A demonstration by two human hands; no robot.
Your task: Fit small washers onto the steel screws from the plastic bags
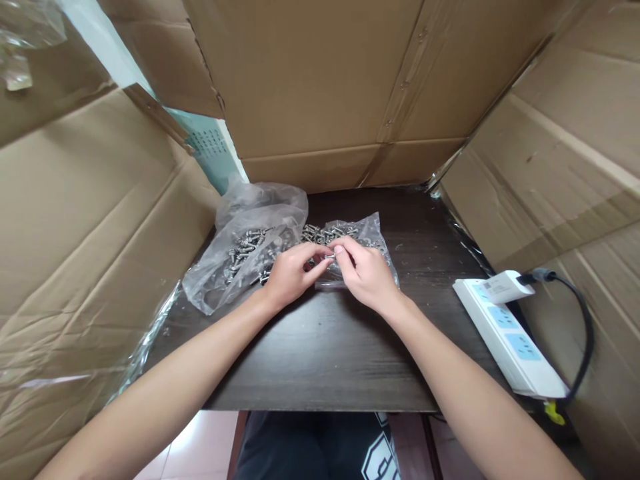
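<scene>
Fingertips of my left hand [294, 272] pinch a small metal screw [331, 257] in front of me. My right hand [365, 272] meets it there, thumb and forefinger closed at the screw's other end; any nut or washer between them is too small to make out. Behind my left hand lies a crumpled clear plastic bag [220, 273] with many screws [245, 250] in it. Beyond both hands a pile of loose metal screws [330, 232] sits on a flat clear bag [376, 230], partly hidden by my fingers, with small ring-like pieces [381, 245] at its right.
The dark wooden table [320, 360] is walled by cardboard at the left [100, 233], back [320, 80] and right [575, 167]. On the right lies a white power strip [500, 340] with a white plug-in adapter [500, 287] and a black cable [589, 333].
</scene>
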